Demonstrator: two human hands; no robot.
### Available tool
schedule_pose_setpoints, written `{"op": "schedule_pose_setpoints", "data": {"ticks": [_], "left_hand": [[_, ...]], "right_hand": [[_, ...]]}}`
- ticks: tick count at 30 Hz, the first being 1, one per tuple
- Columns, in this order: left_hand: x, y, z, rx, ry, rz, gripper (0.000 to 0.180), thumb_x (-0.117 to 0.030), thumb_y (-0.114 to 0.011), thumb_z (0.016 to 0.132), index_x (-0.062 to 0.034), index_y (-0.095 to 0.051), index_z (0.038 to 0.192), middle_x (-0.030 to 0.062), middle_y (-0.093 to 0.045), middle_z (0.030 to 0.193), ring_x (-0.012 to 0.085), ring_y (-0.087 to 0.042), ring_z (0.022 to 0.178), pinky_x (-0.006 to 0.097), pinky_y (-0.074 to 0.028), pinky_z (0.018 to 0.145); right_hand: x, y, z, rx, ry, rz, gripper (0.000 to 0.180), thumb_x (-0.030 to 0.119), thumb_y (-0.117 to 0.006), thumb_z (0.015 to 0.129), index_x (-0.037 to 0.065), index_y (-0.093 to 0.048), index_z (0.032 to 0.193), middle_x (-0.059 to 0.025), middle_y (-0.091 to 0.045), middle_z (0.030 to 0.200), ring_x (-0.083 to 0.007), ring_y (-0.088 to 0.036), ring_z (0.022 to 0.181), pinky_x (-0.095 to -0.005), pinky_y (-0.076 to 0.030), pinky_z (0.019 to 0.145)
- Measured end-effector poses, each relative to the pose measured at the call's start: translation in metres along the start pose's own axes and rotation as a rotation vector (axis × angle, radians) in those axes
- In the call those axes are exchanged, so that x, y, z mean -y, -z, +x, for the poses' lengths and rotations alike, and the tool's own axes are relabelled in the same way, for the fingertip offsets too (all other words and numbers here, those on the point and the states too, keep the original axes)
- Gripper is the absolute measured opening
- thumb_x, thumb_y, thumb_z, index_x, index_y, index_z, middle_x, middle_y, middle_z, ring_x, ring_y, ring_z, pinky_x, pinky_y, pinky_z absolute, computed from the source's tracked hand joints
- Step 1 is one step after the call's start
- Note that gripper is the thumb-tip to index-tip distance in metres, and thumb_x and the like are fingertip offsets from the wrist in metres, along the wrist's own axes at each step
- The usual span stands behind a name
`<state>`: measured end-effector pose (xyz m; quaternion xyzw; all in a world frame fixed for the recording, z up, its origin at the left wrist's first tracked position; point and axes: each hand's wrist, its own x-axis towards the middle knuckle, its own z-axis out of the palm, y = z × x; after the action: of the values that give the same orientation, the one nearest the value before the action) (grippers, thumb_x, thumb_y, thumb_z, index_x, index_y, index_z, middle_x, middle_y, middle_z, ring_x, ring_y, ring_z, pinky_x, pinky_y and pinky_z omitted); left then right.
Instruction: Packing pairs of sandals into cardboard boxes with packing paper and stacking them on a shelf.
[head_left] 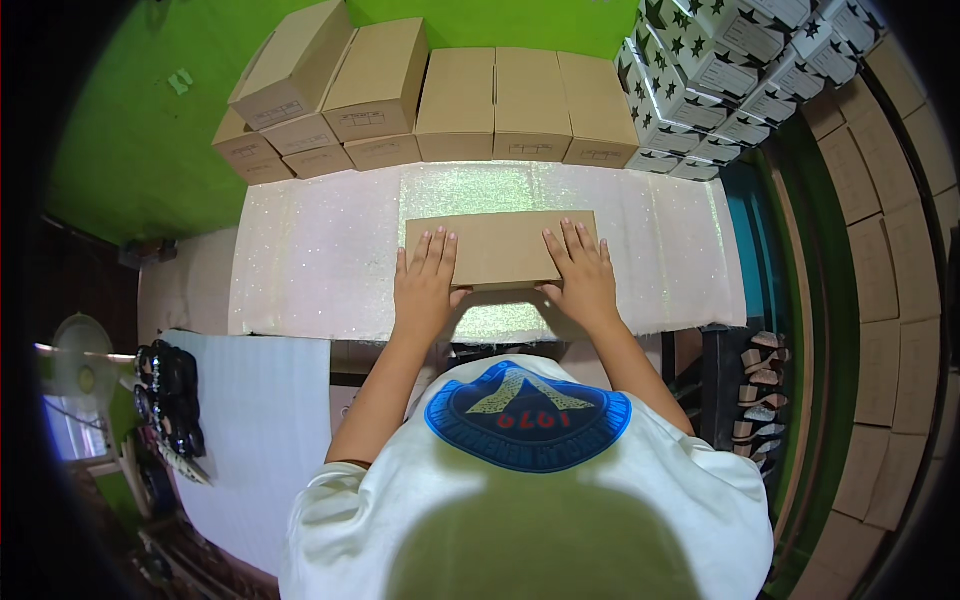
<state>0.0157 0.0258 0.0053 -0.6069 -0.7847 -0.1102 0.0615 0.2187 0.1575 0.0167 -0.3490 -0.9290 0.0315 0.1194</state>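
A closed brown cardboard box (505, 245) lies lengthwise across the glittery white tabletop in front of me. My left hand (425, 280) grips its left end, fingers stretched over the lid and thumb at the near edge. At the right end, my right hand (583, 275) has the same hold, its fingers slightly spread on top and its thumb along the near side. The near face of the box is mostly hidden from above, and shadows of box and hands fall on the table just below it.
Brown boxes (455, 100) line the table's far edge, stacked higher at the left. White boxes with black stars (700, 75) are piled at the far right. Sandals (762, 385) stand at right, black shoes (170, 395) on a white surface (255, 430) at left. More cartons (880, 270) fill the right side.
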Motion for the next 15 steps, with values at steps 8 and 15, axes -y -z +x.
{"op": "schedule_pose_setpoints", "data": {"ticks": [8, 15], "left_hand": [[-0.008, -0.002, -0.024, -0.014, -0.002, 0.011, 0.088, -0.032, -0.074, 0.062, -0.0103, -0.032, 0.136, 0.0098, -0.033, 0.139, 0.0273, -0.032, 0.128, 0.052, -0.024, 0.102], [-0.010, -0.010, -0.037, -0.069, -0.024, 0.013, 0.086, -0.032, -0.071, 0.064, -0.0096, -0.031, 0.136, 0.0112, -0.033, 0.139, 0.0283, -0.030, 0.129, 0.054, -0.022, 0.102]], "right_hand": [[0.003, -0.003, -0.023, -0.028, 0.013, 0.006, 0.083, 0.028, -0.073, 0.061, 0.022, -0.036, 0.135, -0.0124, -0.031, 0.141, -0.0342, -0.032, 0.127, -0.0554, -0.028, 0.099], [0.004, -0.005, -0.036, -0.060, 0.035, 0.010, 0.081, 0.021, -0.070, 0.061, 0.022, -0.036, 0.134, -0.0132, -0.030, 0.141, -0.0351, -0.031, 0.127, -0.0561, -0.027, 0.099]]}}
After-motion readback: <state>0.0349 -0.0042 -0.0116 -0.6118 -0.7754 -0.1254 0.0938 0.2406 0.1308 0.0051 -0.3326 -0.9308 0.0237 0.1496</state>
